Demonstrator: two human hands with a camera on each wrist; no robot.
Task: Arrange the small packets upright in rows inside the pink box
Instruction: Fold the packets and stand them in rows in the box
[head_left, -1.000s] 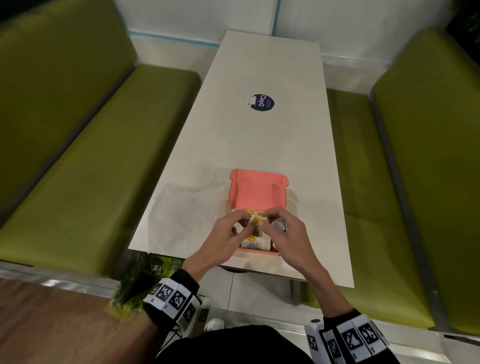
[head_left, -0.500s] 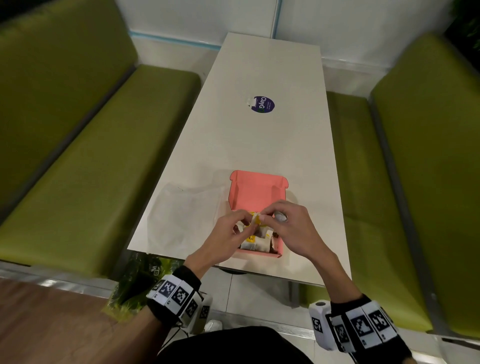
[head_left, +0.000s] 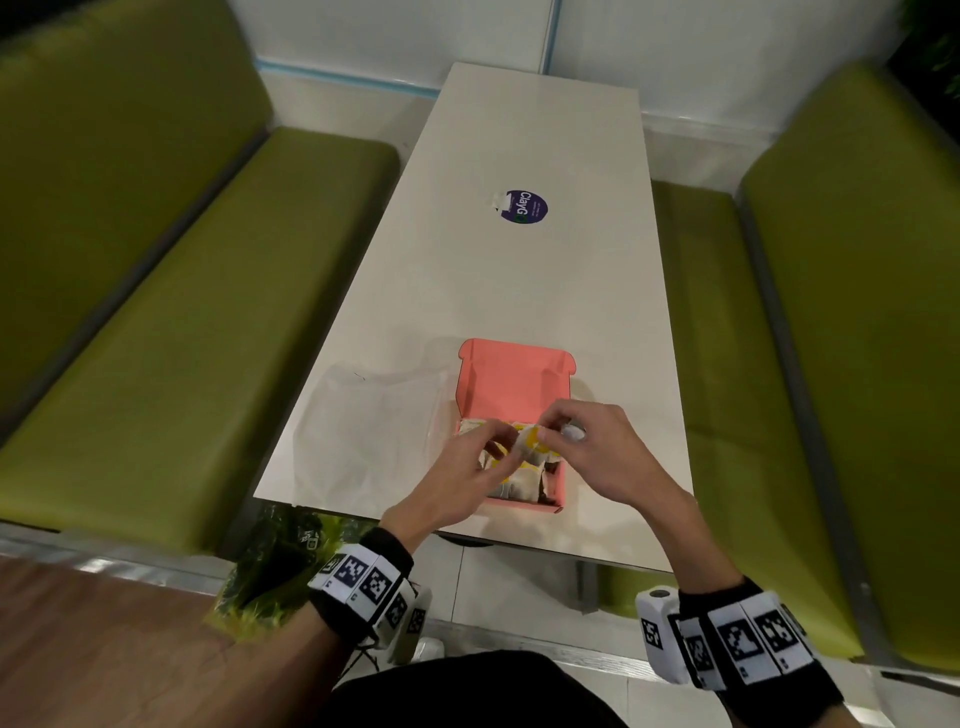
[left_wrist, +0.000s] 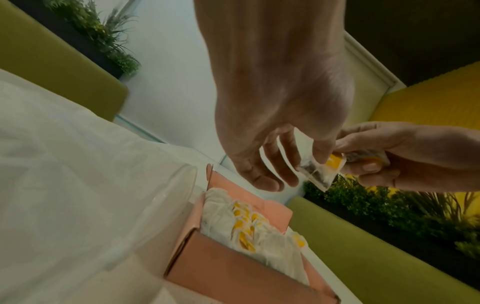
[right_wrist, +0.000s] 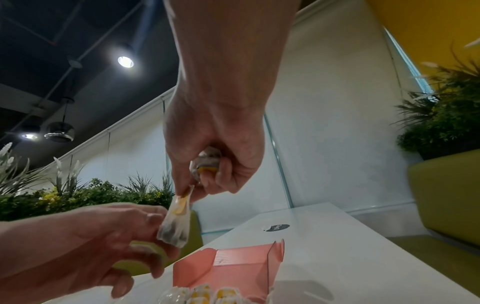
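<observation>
The pink box (head_left: 511, 379) stands with its lid up near the table's front edge, holding several white packets with yellow marks (left_wrist: 241, 224). Above it my left hand (head_left: 506, 447) and right hand (head_left: 550, 428) hold one small packet (head_left: 530, 441) between them. In the left wrist view my left hand (left_wrist: 309, 162) pinches the packet (left_wrist: 319, 170) with thumb and forefinger. The right wrist view shows my right hand (right_wrist: 192, 191) pinching its top edge, the packet (right_wrist: 176, 222) hanging upright. A second packet (right_wrist: 207, 162) sits inside the right hand's curled fingers.
A clear plastic bag (head_left: 374, 431) lies flat on the white table (head_left: 519, 291) just left of the box. A round purple sticker (head_left: 523, 206) is further back. Green benches (head_left: 156, 338) (head_left: 857, 312) flank the table. The box sits close to the near edge.
Both hands have stayed over the box with the same packet between them. They have shifted slightly up and to the right, uncovering more of the box's front.
</observation>
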